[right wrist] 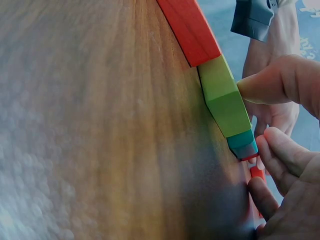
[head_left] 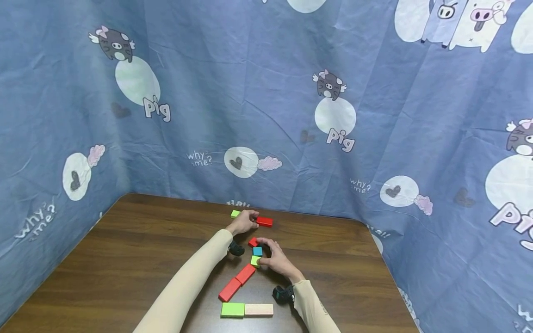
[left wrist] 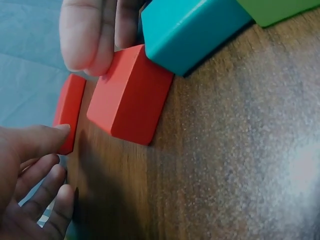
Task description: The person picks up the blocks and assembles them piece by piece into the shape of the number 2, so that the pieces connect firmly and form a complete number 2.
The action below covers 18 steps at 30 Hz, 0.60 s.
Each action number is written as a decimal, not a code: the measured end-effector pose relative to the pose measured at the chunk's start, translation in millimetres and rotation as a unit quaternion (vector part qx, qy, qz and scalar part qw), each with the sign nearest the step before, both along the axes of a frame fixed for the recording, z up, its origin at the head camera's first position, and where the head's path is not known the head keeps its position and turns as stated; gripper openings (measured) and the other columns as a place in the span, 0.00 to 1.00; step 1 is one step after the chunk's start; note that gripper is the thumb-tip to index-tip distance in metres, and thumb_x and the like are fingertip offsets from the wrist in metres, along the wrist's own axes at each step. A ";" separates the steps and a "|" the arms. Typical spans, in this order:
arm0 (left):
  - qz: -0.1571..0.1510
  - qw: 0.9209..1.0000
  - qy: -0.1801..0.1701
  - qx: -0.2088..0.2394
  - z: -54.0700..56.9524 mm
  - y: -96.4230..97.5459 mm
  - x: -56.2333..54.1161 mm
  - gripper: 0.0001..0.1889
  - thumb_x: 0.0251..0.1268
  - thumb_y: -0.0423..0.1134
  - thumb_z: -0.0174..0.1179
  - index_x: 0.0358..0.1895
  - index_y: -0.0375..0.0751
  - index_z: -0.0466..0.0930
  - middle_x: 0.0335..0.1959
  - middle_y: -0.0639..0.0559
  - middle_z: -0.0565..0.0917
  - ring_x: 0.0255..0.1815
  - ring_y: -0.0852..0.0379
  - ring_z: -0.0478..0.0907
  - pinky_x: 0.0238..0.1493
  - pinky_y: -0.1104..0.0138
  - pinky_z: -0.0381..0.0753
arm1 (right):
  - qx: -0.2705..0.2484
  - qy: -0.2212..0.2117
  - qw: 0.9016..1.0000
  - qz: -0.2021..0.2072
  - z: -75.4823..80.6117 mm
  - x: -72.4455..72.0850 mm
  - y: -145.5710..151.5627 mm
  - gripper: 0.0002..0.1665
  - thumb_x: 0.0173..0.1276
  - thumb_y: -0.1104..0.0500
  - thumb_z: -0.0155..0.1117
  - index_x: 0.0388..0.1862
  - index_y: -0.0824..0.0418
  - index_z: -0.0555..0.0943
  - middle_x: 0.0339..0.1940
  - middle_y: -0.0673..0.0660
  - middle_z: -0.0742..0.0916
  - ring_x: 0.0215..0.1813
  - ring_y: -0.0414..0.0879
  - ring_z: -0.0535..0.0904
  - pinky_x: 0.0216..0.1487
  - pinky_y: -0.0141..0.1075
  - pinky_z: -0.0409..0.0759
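My left hand (head_left: pixel 244 222) reaches far across the table and pinches the left end of a long red block (head_left: pixel 265 222). In the left wrist view, its thumb lies on that red block (left wrist: pixel 75 107); whatever part of the hand lies behind the block is hidden. My right hand (head_left: pixel 278 262) spreads beside a row of small blocks: a red one (head_left: pixel 252 242), a blue one (head_left: pixel 257 251) and a green one (head_left: pixel 254 262). Its thumb touches the green block (right wrist: pixel 225 95), while its fingertips rest at the red block (left wrist: pixel 132 95).
Two longer red blocks (head_left: pixel 230 289) continue the row toward the near side. Nearer still, a green block (head_left: pixel 232 310) and a pale wooden block (head_left: pixel 259 310) lie end to end. Another green block (head_left: pixel 235 213) sits by the back edge, before a blue patterned curtain (head_left: pixel 200 115).
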<state>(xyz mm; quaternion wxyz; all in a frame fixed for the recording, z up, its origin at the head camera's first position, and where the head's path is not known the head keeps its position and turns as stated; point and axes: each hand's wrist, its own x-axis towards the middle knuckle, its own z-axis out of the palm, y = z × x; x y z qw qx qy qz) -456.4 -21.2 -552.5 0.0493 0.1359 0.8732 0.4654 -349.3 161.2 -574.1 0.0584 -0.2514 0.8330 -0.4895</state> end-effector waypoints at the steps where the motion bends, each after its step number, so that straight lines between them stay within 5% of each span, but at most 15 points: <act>1: 0.001 1.000 -0.001 0.000 -0.7 0.0 -0.5 0.25 0.57 0.29 0.66 0.60 0.32 0.75 0.57 0.39 0.80 0.53 0.47 0.79 0.54 0.57 0.77 | 0.000 -0.001 1.000 0.000 0.1 0.0 -0.1 0.39 0.52 0.66 0.68 0.65 0.61 0.70 0.64 0.59 0.76 0.69 0.57 0.64 0.73 0.58 0.45; 11: 0.024 0.999 0.024 -0.006 -4.5 0.3 4.7 0.15 0.58 0.31 0.66 0.50 0.35 0.82 0.46 0.43 0.83 0.48 0.50 0.79 0.51 0.58 0.78 | 0.001 -0.002 1.000 -0.008 -2.0 -0.5 -1.0 0.39 0.51 0.65 0.69 0.65 0.58 0.71 0.65 0.57 0.76 0.68 0.57 0.63 0.69 0.57 0.52; 18: 0.030 0.999 0.032 -0.002 -5.2 -3.3 9.2 0.15 0.57 0.30 0.66 0.49 0.34 0.82 0.44 0.43 0.85 0.46 0.50 0.81 0.49 0.58 0.79 | -0.005 -0.006 1.000 -0.008 -2.0 0.6 -0.2 0.39 0.51 0.65 0.69 0.64 0.59 0.71 0.64 0.59 0.76 0.70 0.58 0.62 0.73 0.59 0.44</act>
